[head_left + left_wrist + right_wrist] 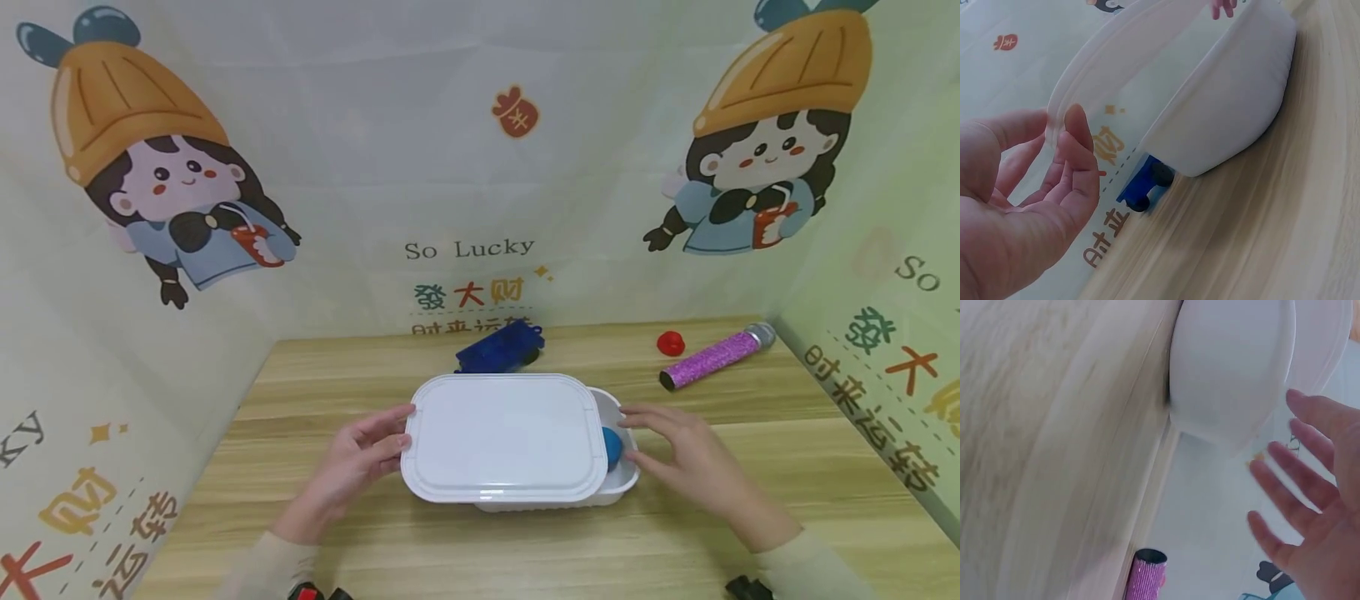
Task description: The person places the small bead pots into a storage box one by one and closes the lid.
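Note:
A white lid (506, 437) hovers over a white plastic box (626, 483), shifted left so the box's right end shows. In the left wrist view a gap separates the lid (1104, 69) from the box (1229, 100). My left hand (360, 458) pinches the lid's left edge between thumb and fingers. Beside the box's right end is my right hand (686, 458), fingers spread and loosely bent, thumb tip near or touching the rim. Inside the box a blue round thing (612, 448) is partly covered by the lid; the rest of the inside is hidden.
Behind the box lies a dark blue toy vehicle (498, 348) with black wheels. A pink glittery microphone (712, 358) and a small red object (671, 342) lie at the back right of the wooden table (337, 533). Printed cloth (465, 192) hangs at the back and sides.

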Tool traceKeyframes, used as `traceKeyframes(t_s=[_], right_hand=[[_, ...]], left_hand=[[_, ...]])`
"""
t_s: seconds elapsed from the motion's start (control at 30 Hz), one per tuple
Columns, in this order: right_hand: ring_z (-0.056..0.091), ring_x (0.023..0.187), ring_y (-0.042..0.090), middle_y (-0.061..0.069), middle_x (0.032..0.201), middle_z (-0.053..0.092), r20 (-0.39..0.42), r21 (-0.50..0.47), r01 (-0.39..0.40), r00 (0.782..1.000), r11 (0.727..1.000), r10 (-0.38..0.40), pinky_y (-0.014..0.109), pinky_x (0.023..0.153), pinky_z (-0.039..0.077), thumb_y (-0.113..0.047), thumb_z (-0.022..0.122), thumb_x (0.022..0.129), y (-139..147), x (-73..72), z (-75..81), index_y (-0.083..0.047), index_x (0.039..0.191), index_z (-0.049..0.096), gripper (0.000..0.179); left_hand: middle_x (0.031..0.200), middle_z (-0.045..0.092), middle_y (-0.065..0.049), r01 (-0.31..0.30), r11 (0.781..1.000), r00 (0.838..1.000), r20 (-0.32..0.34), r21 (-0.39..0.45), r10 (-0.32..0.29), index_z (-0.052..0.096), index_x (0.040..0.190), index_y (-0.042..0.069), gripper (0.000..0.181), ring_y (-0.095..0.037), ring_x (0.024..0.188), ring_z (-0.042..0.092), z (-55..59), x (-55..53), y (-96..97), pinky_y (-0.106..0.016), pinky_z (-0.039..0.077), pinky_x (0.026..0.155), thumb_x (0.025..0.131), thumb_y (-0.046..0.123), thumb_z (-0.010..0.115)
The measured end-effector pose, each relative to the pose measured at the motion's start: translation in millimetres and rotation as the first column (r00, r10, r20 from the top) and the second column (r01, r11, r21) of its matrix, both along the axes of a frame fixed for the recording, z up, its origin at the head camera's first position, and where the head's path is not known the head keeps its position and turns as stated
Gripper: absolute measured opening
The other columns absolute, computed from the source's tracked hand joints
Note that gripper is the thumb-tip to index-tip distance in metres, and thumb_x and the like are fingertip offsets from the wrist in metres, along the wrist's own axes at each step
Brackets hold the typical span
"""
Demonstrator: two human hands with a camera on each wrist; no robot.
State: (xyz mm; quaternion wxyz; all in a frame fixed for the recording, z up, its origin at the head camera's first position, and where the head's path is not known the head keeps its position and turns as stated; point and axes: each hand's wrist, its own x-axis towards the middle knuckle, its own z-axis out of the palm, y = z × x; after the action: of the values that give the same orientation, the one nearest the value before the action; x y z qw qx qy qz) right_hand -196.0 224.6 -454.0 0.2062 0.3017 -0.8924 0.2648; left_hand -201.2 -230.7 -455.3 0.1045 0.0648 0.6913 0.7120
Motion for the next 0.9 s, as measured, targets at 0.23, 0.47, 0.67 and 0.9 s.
traceKeyframes(t_s=[0.23,0.47,0.67,0.9], right_hand=[[0.069,0.111,0.030,0.006,0.122,0.073,-0.101,-0.140,-0.081,0.993,0.987,0.067,0.007,0.109,0.039,0.002,0.090,0.070,-16.1,1.9,0.6,-0.012,0.112,0.076,0.047],[0.069,0.108,0.026,0.010,0.115,0.073,-0.188,-0.215,-0.149,0.976,0.965,0.109,0.010,0.107,0.043,0.001,0.088,0.074,-16.4,-0.9,-1.1,-0.010,0.101,0.076,0.032],[0.069,0.105,0.022,0.014,0.110,0.074,-0.377,-0.229,-0.233,0.916,0.945,0.134,0.014,0.107,0.046,-0.037,0.062,0.103,-14.8,-3.2,0.0,-0.005,0.103,0.077,0.035],[0.069,0.109,0.020,0.019,0.108,0.072,-0.475,-0.288,-0.306,0.868,0.908,0.142,0.019,0.107,0.050,-0.029,0.066,0.102,-11.6,-5.0,3.6,0.004,0.100,0.076,0.035]], left_hand=[[0.118,0.067,-0.005,-0.040,0.999,0.998,0.051,0.013,0.039,0.051,0.148,-0.003,0.055,-0.014,0.095,0.070,-3.0,2.9,8.6,-0.028,0.062,0.084,0.096,0.005,0.070],[0.120,0.067,-0.004,-0.034,0.999,0.999,0.018,-0.003,0.034,0.052,0.147,-0.004,0.054,-0.013,0.096,0.069,-3.2,4.8,13.0,-0.027,0.062,0.083,0.097,0.007,0.069],[0.120,0.071,0.011,-0.074,0.988,0.990,-0.131,-0.134,0.056,0.062,0.137,-0.001,0.039,-0.008,0.083,0.062,1.2,9.7,13.9,-0.021,0.052,0.066,0.102,0.018,0.066],[0.103,0.073,0.011,-0.045,0.992,0.939,-0.343,-0.117,0.002,0.061,0.128,-0.009,0.029,-0.008,0.072,0.060,-2.0,10.9,17.2,-0.020,0.048,0.058,0.103,0.005,0.060]])
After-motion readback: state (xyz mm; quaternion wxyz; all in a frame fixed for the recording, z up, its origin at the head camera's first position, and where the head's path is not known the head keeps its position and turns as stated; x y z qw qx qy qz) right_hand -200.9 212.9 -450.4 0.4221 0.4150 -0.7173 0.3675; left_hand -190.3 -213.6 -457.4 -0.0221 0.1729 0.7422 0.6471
